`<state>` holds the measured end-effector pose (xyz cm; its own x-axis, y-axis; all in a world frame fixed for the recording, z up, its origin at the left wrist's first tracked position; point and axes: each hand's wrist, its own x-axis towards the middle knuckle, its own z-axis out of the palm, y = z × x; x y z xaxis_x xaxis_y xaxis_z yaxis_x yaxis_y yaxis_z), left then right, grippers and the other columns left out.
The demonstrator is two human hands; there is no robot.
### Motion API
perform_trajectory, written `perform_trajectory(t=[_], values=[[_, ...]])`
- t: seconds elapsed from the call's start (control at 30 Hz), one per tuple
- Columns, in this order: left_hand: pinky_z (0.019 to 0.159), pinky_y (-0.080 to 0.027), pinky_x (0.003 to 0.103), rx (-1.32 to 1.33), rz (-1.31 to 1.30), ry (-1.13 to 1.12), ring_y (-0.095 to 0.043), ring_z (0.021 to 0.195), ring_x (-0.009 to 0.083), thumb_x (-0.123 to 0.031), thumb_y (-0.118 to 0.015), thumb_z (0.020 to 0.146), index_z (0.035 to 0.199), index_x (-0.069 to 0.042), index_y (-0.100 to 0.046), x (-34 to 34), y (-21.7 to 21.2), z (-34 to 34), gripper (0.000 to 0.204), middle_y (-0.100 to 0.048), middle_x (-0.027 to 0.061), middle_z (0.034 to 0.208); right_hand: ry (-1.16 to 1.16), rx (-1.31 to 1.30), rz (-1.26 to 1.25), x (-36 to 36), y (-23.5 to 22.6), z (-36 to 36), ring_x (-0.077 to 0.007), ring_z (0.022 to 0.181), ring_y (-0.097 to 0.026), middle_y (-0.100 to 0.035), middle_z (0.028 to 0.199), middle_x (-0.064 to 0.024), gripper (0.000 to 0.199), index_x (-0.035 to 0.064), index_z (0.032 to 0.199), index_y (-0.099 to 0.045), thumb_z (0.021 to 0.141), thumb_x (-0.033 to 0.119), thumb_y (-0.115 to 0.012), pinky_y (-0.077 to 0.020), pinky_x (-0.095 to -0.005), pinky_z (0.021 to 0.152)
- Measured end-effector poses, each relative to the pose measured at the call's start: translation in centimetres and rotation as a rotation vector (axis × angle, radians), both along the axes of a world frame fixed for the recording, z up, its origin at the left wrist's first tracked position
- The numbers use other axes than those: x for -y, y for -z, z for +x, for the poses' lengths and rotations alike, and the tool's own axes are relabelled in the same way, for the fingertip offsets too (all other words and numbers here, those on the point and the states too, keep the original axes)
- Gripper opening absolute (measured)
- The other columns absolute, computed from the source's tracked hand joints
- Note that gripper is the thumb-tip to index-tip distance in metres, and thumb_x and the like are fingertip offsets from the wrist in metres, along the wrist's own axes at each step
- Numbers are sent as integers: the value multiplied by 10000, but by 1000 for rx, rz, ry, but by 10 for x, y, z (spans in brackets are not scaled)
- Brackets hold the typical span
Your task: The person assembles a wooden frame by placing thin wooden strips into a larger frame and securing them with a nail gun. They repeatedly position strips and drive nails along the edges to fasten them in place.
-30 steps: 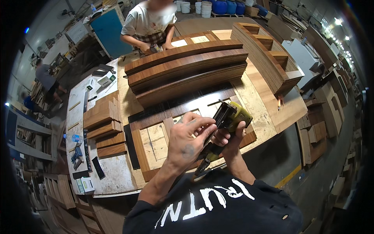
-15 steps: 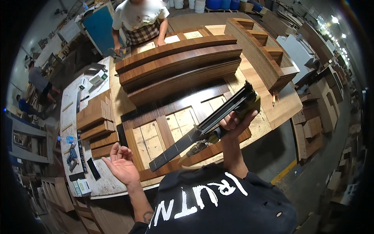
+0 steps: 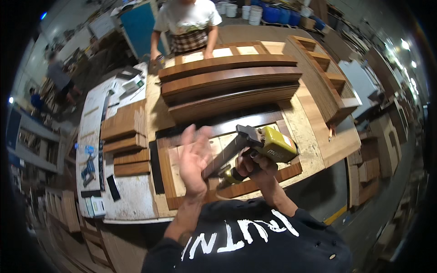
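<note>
A yellow-green and black air nail gun [image 3: 276,144] is gripped in my right hand [image 3: 257,166], fingers wrapped round its handle. Its long dark magazine slants down to the left, above a brown wooden frame [image 3: 171,182] lying on the worktable. My left hand [image 3: 195,159], slightly blurred, is raised with the palm showing and fingers spread. It is close beside the lower end of the magazine; whether the two touch, I cannot tell. An air fitting shows under the gun's handle.
Long stacked brown boards [image 3: 232,86] lie beyond the frame. Shorter board pieces [image 3: 125,123] are piled at left, with a blue tool [image 3: 88,172] and a black phone [image 3: 113,187]. A tall stack of wooden frames [image 3: 325,77] stands at right. Across the table is another person [image 3: 189,27].
The nail gun has turned in my right hand, so its yellow-green head now faces upward and right. My left hand has moved right and up, over to the magazine. The view has shifted slightly.
</note>
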<state>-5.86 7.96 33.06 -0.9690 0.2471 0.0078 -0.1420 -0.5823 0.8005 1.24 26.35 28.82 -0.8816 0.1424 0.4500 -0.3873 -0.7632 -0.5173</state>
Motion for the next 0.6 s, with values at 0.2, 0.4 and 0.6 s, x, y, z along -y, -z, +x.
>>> perform_trajectory(t=[0.2,0.4,0.6], values=[[1103,-413,450,-67,105,236,-567,1246,302,-685,-234,1040,1499,-8,-360,-28,15,-20,827,-573,229,1353,188,217,123,-31,-14,21,-216,639,-594,-599,765,-77,443,13,1294,-551,934,207,-720,-492,-356,618],[885,-554,336,142,-336,-25,-688,943,221,-386,-460,1097,1289,40,-578,57,117,-17,482,-699,139,1051,513,873,1266,-122,-45,85,-164,803,-682,-748,946,-87,443,22,1194,-704,823,199,-867,-553,-327,771],[863,-536,304,66,-783,-177,-668,924,182,-311,-517,1081,1279,35,-586,64,200,22,405,-691,114,1013,582,1387,1404,-271,19,149,-141,680,-623,-693,770,-53,368,26,1028,-727,790,275,-855,-514,-334,641]])
